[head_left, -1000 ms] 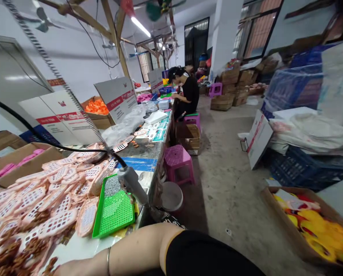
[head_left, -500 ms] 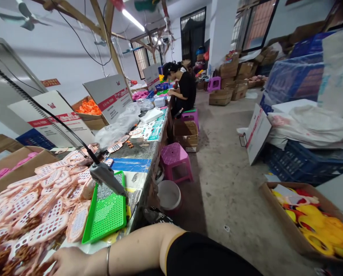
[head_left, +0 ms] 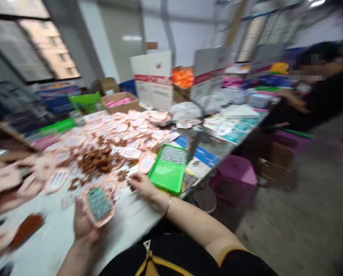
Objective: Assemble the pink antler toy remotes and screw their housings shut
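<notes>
My left hand (head_left: 85, 222) is closed round a pale pink plastic shell (head_left: 110, 214) with a grey-green insert (head_left: 99, 203) in it, held over the near side of the table. To its right, my right hand (head_left: 144, 186) has its fingers bent together beside the small brown plastic parts (head_left: 122, 175). Blur hides whether a part is between them. A larger heap of brown parts (head_left: 95, 159) lies beyond both hands. Just right of my right hand lies a green tray (head_left: 167, 174), with small metal pieces, possibly screws, at its far end.
Pink shells (head_left: 122, 128) are piled across the white table (head_left: 131, 218). White printed boards (head_left: 154, 82) stand behind them. At the right, a co-worker in black (head_left: 329, 92) sits along the same table. A purple stool (head_left: 236, 174) stands on the floor beside the table.
My view has swung left, bringing my left hand and the shell it holds into sight. My right hand now shows fully, by the brown parts. The hanging grey tool is no longer clearly visible.
</notes>
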Demonstrator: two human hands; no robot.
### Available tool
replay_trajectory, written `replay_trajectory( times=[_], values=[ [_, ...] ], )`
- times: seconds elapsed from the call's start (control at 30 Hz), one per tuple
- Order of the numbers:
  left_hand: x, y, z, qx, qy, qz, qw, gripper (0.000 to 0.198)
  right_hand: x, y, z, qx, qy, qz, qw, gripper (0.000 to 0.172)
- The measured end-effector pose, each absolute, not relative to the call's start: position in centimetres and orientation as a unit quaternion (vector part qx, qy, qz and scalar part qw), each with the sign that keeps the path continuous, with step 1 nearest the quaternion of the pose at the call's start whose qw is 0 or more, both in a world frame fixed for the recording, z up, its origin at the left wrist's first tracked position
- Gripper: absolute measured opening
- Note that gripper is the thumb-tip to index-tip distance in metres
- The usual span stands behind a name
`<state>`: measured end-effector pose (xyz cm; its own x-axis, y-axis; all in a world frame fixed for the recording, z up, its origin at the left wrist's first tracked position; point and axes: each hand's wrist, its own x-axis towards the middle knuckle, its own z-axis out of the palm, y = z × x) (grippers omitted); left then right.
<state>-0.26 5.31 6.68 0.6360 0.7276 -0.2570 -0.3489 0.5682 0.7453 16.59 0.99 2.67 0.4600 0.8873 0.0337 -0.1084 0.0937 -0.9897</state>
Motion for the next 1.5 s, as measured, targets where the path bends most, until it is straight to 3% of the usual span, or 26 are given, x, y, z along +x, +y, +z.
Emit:
replay_trajectory(
  times=[0.13, 0.37, 0.53, 1.0, 1.23, 1.5],
  values=[
    [0.3, 5.3, 4.3, 0.22, 0.267, 0.339, 0.875, 0.052, 17.7, 0.8, 0.4, -0.516, -0.359, 0.442, 0.64, 0.032],
    [1.5, 6.7, -0.6, 0.159, 0.243, 0.257, 0.922, 0.074, 19.5, 0.4, -2.3, -0.497, -0.326, 0.473, 0.65, 0.035],
    [1.3, 6.4, -2.7, 0.157, 0.193, 0.215, 0.944, 0.072, 19.3, 0.6, -2.5, -0.503, -0.332, 0.458, 0.654, 0.03],
    [1.3, 5.3, -1.6, 0.16, 0.194, 0.164, 0.954, 0.066, 18.8, 1.4, -1.2, -0.52, -0.361, 0.459, 0.623, 0.032],
    [0.9, 5.5, -2.4, 0.151, 0.193, 0.12, 0.962, 0.068, 19.3, 1.0, -1.6, -0.555, -0.495, 0.343, 0.573, 0.025],
    [0.8, 5.3, -2.0, 0.156, 0.175, 0.057, 0.971, 0.071, 20.0, 0.9, -1.6, -0.472, -0.368, 0.546, 0.587, 0.045]
  ],
)
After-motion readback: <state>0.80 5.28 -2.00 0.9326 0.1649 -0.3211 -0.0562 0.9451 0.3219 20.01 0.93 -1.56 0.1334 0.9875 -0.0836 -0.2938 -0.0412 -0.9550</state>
